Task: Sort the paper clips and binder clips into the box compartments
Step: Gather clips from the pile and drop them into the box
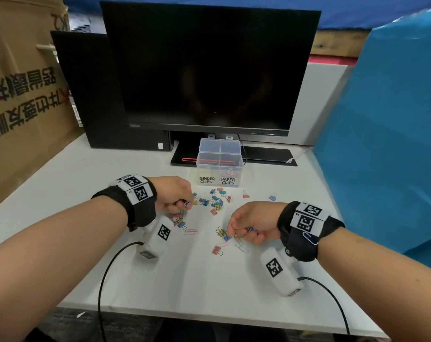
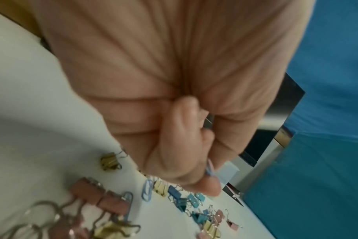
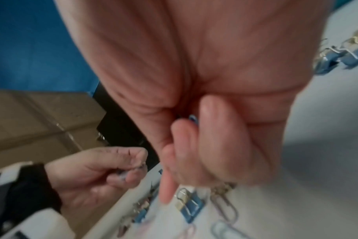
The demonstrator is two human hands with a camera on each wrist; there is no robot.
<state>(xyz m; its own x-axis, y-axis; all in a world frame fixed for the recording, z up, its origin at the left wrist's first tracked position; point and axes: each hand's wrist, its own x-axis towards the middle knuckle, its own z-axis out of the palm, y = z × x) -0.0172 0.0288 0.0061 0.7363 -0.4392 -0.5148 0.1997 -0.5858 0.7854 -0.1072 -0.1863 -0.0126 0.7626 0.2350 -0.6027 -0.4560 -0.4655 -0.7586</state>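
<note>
A clear box (image 1: 239, 159) with a BINDER CLIPS compartment on the left and a PAPER CLIPS compartment on the right stands in front of the monitor. Colourful binder clips (image 1: 215, 201) and paper clips (image 1: 241, 248) lie scattered on the white table before it. My left hand (image 1: 185, 203) hovers over the left part of the pile and pinches a blue paper clip (image 2: 209, 169) in curled fingers. My right hand (image 1: 236, 233) is over the nearer clips, its fingers curled round a blue paper clip (image 3: 193, 118), with one fingertip near a blue binder clip (image 3: 191, 208).
A dark monitor (image 1: 209, 70) and a black computer case (image 1: 91, 95) stand behind the box. A cardboard box (image 1: 19, 95) is at the left and a blue sheet (image 1: 387, 119) at the right. Cables (image 1: 106, 272) hang from both wrist cameras over the table's near edge.
</note>
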